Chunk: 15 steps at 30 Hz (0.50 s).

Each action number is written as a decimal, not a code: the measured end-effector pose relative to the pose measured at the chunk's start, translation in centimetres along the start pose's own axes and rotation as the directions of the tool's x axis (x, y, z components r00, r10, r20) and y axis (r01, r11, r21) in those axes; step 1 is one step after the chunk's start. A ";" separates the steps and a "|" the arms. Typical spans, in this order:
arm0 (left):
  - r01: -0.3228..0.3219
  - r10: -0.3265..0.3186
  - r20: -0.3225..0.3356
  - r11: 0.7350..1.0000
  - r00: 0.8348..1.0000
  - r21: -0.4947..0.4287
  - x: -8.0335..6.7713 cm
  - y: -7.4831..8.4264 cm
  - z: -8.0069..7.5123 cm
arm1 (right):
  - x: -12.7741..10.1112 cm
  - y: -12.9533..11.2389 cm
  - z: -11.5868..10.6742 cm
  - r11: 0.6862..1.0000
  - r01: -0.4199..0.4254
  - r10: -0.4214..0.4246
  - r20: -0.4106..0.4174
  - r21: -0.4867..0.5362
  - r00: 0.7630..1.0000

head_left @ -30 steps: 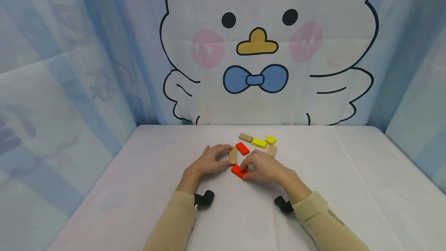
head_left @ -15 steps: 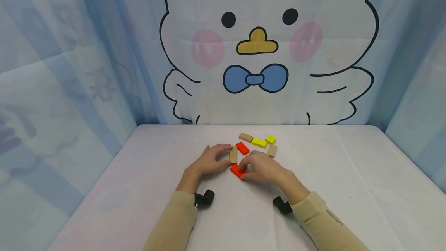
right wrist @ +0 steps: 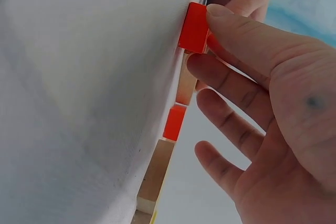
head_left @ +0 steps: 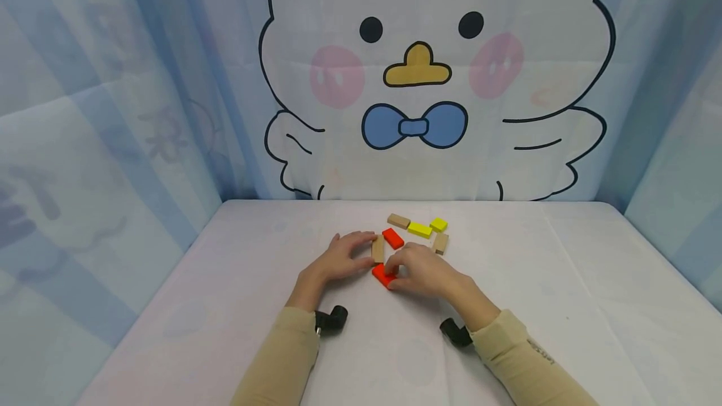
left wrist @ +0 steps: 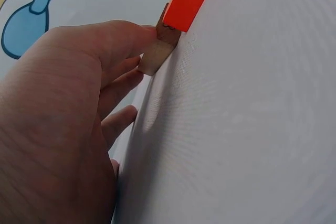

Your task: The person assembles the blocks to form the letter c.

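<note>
Fingers [right wrist: 237,31] of the right hand [head_left: 427,272] pinched a red block [head_left: 381,275], and those of the left hand [head_left: 336,260] gripped a wooden block [head_left: 378,249] just beyond it, both slightly left of the middle between the side edges of the worktop [head_left: 225,296]. Other blocks [head_left: 420,230] lay toward the far edge, so open room lay toward the right edge. The red block looked light, stiff and smooth, best taken by its long sides.
</note>
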<state>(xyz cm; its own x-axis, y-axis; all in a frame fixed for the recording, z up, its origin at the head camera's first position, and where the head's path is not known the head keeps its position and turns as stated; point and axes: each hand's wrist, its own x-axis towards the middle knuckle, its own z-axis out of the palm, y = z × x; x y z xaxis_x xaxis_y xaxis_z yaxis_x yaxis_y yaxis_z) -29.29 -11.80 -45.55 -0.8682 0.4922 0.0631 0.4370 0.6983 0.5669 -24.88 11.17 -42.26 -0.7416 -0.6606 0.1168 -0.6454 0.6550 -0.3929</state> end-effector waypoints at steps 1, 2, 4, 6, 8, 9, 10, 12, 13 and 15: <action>0.001 -0.001 -0.001 1.000 1.000 0.000 0.0 0.0 0.0 | 0.0 0.0 0.0 1.000 0.002 -0.002 -0.002 -0.003 1.000; 0.001 -0.001 -0.002 1.000 1.000 0.000 0.0 0.1 0.0 | 0.0 0.0 0.0 1.000 0.005 -0.005 -0.004 -0.007 1.000; 0.002 -0.002 -0.003 1.000 1.000 -0.001 0.0 0.1 -0.1 | 0.0 -0.1 0.0 1.000 0.008 -0.008 -0.008 -0.012 1.000; 0.003 -0.003 -0.001 1.000 1.000 -0.003 0.0 0.2 -0.1 | 0.1 -0.1 0.0 1.000 0.010 -0.010 -0.011 -0.016 1.000; 0.005 -0.005 0.002 1.000 1.000 -0.005 0.0 0.2 -0.2 | 0.1 -0.2 0.0 1.000 0.013 -0.013 -0.014 -0.018 1.000; 0.004 -0.004 0.001 1.000 1.000 -0.008 0.0 0.2 -0.2 | 0.1 -0.2 0.0 1.000 0.015 -0.015 -0.016 -0.020 1.000; 0.003 -0.003 0.001 1.000 1.000 -0.009 0.0 0.2 -0.2 | 0.1 -0.2 0.0 1.000 0.017 -0.017 -0.018 -0.021 1.000; 0.000 0.000 0.000 1.000 1.000 -0.013 0.0 0.1 -0.1 | 0.1 -0.3 0.1 0.999 0.023 -0.024 -0.020 -0.026 1.000; -0.002 0.002 -0.002 1.000 1.000 -0.012 0.0 0.1 -0.1 | 0.1 -0.3 0.1 0.999 0.026 -0.027 -0.020 -0.028 0.999; -0.004 0.004 -0.003 1.000 1.000 -0.009 0.0 0.0 0.0 | 0.1 -0.3 0.1 0.999 0.036 -0.036 -0.020 -0.032 0.999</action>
<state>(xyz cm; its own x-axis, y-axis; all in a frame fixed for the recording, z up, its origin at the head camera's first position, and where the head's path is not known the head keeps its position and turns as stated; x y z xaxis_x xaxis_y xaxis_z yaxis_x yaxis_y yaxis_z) -29.27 -11.85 -45.54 -0.8670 0.4935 0.0684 0.4388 0.6913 0.5741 -24.77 10.89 -42.27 -0.7212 -0.6765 0.1492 -0.6769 0.6424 -0.3593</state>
